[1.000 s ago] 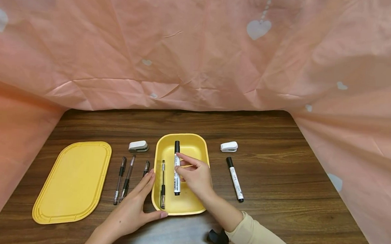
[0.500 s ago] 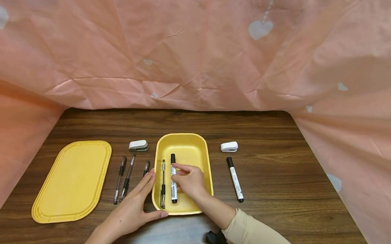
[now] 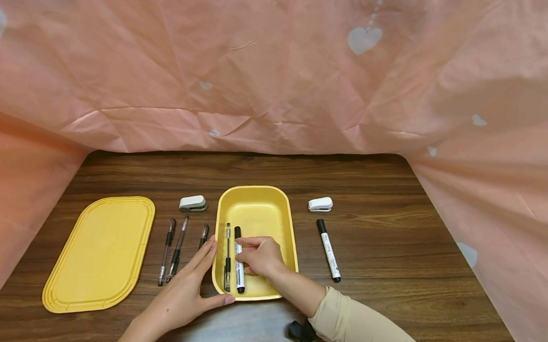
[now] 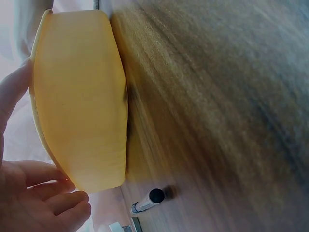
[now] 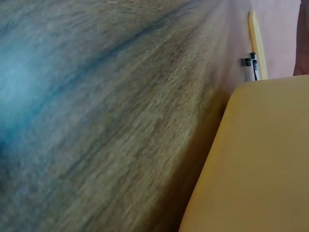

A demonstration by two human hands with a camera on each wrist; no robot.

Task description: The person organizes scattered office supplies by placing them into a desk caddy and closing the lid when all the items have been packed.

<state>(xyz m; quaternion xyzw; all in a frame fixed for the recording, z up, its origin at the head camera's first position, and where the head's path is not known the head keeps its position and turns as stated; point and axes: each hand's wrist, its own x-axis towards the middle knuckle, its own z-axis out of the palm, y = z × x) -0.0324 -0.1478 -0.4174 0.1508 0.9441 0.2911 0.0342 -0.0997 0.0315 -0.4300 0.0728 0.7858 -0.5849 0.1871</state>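
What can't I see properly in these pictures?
Head view: part of the held marker, behind the right hand.
Head view: the lower end of one pen, behind the left hand.
Head view: writing on the marker outside the yellow box, too small.
Right wrist view: the box's inside, hidden by its wall.

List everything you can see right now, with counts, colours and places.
Box: 1, yellow, table centre
Lid: 1, yellow, left of the box
Markers: 2, white and black, one inside the box, one on the table to its right
Gel pens: 4, clear and black, one inside the box, three to its left
Mini staplers: 2, white, one each side of the box
Table: 1, brown wood-grain, underneath
Curtain: count unclear, pink with white hearts, behind and alongside
Unclear object: 1, black, beside the sleeve
Sleeve: 1, beige, right arm
Left hand: 1, bare, touching the box rim
Right hand: 1, bare, pinching the boxed marker
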